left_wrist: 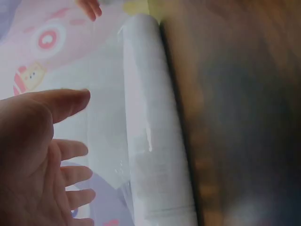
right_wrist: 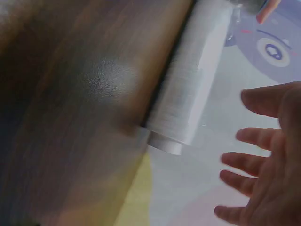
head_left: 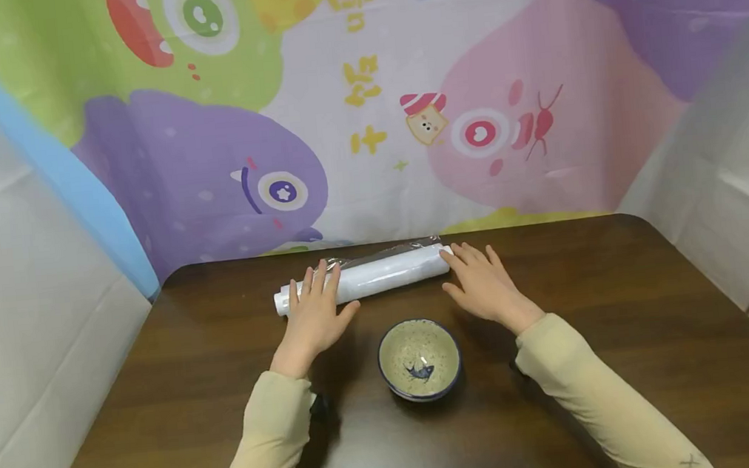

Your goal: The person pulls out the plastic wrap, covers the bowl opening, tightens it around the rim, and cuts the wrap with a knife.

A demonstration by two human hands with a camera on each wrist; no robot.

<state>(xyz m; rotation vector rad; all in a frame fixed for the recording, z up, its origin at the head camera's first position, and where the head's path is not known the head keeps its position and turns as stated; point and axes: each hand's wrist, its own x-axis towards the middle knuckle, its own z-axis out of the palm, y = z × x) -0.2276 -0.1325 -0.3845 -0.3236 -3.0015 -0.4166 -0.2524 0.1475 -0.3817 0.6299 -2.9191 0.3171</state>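
A roll of plastic wrap (head_left: pixel 385 274) lies near the far edge of the table, slightly slanted, with a loose clear flap behind it. Over its left part in the head view is my left hand (head_left: pixel 316 317), fingers spread and nearly straight. My right hand (head_left: pixel 486 284) is at the roll's right end, its fingers likewise extended. Both wrist views show a gap between the fingers and the wrap, so neither hand grips it. The roll's white core (right_wrist: pixel 164 143) sticks out at one end. Between the forearms stands a small bowl (head_left: pixel 419 356) with a blue rim and a fish painted inside.
The dark wooden table (head_left: pixel 626 360) has rounded far corners. Behind it hangs a cloth (head_left: pixel 377 189) printed with cartoon monsters. Pale walls (head_left: pixel 32 294) stand on both sides.
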